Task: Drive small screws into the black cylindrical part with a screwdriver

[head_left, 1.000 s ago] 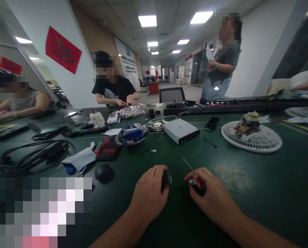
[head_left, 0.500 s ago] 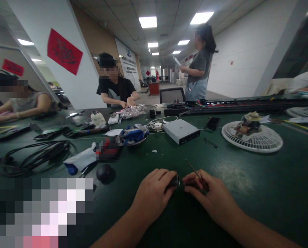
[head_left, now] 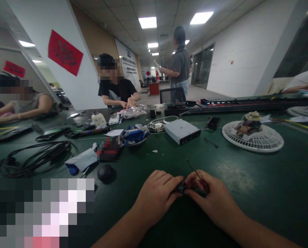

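Note:
My left hand [head_left: 157, 194] is wrapped around a small black cylindrical part [head_left: 180, 187], whose open-looking end points right. Most of that part is hidden by the fingers. Between the fingers of my right hand [head_left: 210, 196] is a thin screwdriver [head_left: 194, 169], its metal shaft slanting up and left, its handle mostly covered. The right thumb and fingertips meet at the cylinder's end; whether they pinch a small piece there I cannot tell. A black ball-shaped thing [head_left: 104, 172] lies on the green table left of my hands.
Ahead lies a grey optical drive [head_left: 182, 130]; a white fan grille [head_left: 253, 137] with a motor sits to the right. Coiled black cable [head_left: 37, 155], a blue-and-white cloth [head_left: 134, 134] and a glove-like piece [head_left: 82, 160] are at left. Two people sit across the table; another stands behind.
My left hand has shifted slightly right, bringing the cylinder's end against my right fingertips. The standing person has moved left.

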Tool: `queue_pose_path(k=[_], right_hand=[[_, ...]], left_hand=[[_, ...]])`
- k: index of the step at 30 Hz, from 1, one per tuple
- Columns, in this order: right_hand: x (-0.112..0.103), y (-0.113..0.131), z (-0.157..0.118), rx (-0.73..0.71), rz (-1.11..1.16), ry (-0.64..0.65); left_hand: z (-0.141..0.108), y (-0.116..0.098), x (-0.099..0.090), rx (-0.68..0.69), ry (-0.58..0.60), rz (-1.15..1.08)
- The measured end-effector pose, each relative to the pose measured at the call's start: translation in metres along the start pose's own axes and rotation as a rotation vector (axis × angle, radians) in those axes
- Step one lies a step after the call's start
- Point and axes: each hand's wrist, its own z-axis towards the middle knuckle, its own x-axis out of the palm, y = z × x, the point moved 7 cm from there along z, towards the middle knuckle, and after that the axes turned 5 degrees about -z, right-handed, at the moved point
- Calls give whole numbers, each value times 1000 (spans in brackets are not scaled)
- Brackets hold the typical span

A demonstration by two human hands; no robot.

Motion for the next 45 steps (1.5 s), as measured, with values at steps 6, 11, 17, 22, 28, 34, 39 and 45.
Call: queue_pose_path(k=[6, 11, 17, 22, 28, 34, 39, 45], right_hand=[[-1, -7, 1, 118, -56, 9], [-4, -13, 1, 188, 45, -9], [-2, -9, 0, 94, 41, -13], [3, 3, -1, -29, 26, 48], [8, 7, -4, -129, 51, 130], [9, 5, -4, -121, 71, 144], [8, 11, -5, -142, 89, 165], [10, 4, -3, -113, 51, 144]], left_hand=[[-2, -6, 1, 149, -35, 4], [-2, -7, -3, 130, -78, -5], [-3, -9, -1, 145, -64, -6], [-3, -12, 1, 187, -46, 18], [-3, -15, 1, 213, -27, 30], [-3, -17, 3, 236, 0, -1], [-3, -15, 1, 190, -7, -13], [-2, -12, -1, 157, -35, -31]])
